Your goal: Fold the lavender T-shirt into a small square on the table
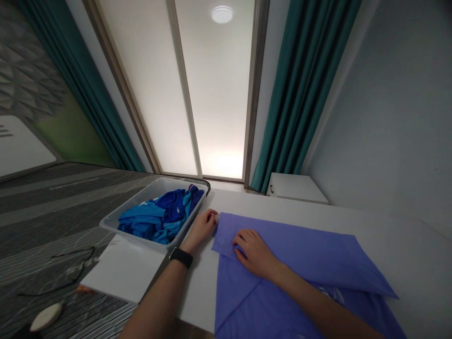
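Item: purple cloth garment [282,263], folded on white table [406,249], lower end cut off. Right hand [254,254]: fingers lightly spread on it. Left hand [201,230]: fingers curled at its edge; any pinch we cannot make out.

And there's a tall frosted window panel [219,89] glowing bright, pleated teal curtains [303,94] flanking it, a round white ceiling light [221,14] above, a pale grey wall [384,103] right, and striped grey carpet [52,207] below!
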`<state>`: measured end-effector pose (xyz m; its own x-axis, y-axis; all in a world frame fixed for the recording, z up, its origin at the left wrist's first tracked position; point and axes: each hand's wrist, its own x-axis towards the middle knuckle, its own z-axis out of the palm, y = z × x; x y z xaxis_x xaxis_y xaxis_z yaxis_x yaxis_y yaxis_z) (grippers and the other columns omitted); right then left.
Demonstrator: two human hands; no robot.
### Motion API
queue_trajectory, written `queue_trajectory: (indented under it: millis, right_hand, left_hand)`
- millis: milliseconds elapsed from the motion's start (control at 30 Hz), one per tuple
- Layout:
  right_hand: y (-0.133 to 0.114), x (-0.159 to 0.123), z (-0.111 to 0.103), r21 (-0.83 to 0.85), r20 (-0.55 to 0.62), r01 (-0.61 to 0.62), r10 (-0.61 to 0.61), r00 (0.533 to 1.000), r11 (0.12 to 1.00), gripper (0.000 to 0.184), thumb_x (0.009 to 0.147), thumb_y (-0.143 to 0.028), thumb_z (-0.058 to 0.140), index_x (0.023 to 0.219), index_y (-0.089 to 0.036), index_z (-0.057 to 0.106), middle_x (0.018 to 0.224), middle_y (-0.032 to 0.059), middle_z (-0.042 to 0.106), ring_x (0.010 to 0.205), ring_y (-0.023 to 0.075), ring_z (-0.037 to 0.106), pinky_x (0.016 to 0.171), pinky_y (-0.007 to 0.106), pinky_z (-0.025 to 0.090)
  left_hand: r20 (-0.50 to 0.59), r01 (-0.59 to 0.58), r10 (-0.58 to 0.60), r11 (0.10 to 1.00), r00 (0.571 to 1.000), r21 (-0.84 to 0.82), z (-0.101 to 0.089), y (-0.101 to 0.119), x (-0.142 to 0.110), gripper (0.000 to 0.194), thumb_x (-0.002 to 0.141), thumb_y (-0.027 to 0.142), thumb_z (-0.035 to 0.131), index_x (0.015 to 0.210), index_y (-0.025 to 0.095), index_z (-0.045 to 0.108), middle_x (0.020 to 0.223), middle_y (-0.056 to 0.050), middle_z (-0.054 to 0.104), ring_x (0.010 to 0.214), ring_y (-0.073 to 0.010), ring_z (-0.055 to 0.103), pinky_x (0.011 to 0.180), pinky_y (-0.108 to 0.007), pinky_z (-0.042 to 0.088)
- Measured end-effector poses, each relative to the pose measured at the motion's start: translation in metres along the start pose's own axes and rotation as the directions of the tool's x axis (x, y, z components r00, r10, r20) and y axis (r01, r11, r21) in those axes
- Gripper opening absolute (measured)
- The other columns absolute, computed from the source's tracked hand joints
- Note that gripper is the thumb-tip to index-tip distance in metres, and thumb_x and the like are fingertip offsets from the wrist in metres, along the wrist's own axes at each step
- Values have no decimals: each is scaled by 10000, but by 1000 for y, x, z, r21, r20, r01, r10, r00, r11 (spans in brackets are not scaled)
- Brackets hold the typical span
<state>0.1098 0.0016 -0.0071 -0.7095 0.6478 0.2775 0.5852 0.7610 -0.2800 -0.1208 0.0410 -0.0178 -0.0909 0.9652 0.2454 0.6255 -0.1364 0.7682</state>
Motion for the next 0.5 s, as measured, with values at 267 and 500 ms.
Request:
queue_trajectory:
  millis: [267,500]
  right_hand:
    - [-34,26,2,-162,8,3,-2,1000,987,279,861,-414,653,999,-180,591,1031,97,631,987,265,530,883,398,393]
    - [-33,35,14,11,-91,-131,131,987,991,48,889,-214,549,841,-218,549,898,57,647,874,217,569,772,325,405]
  left_hand:
    - [23,-23,23,1000,999,-17,1,0,-2,282,868,238,426,1009,150,655,669,-11,643,626,-173,596,622,-274,422]
    - [20,5,-4,998,1000,-59,1,-3,-2,280,867,225,416,1011,151,645,666,-8,638,625,-170,593,608,-273,419]
